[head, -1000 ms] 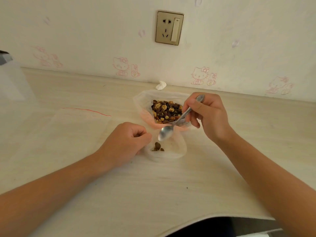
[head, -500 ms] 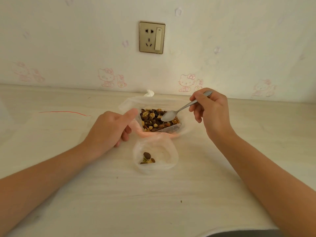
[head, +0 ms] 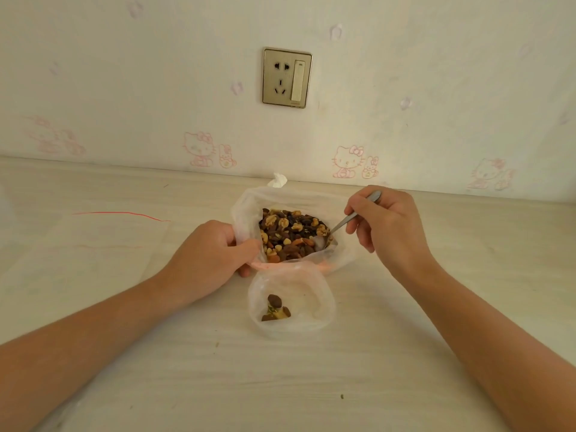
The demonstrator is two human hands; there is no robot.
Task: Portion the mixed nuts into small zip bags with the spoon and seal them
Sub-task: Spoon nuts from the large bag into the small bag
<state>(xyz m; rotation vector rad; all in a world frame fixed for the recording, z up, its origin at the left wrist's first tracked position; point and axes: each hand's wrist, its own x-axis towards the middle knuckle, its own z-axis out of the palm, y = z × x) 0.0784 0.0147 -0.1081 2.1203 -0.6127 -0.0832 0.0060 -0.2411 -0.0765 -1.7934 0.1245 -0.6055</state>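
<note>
Left hand (head: 205, 260) pinches the limp nut bag (head: 246, 210) by its rim, right hand (head: 386, 226) grips the stiff spoon (head: 342, 223), bowl in the loose nuts (head: 290, 235) between them; just nearer, the flimsy small bag (head: 324, 293) sags unheld, likely needing a rim pinch.

The left hand (head: 205, 260) is pinching the big bag's (head: 246, 207) left rim while the right hand (head: 386, 226) is holding the spoon (head: 346, 221), its bowl among the mixed nuts (head: 290, 235). The small zip bag (head: 324, 304) is sitting open on the counter (head: 218, 369) just in front.
</note>
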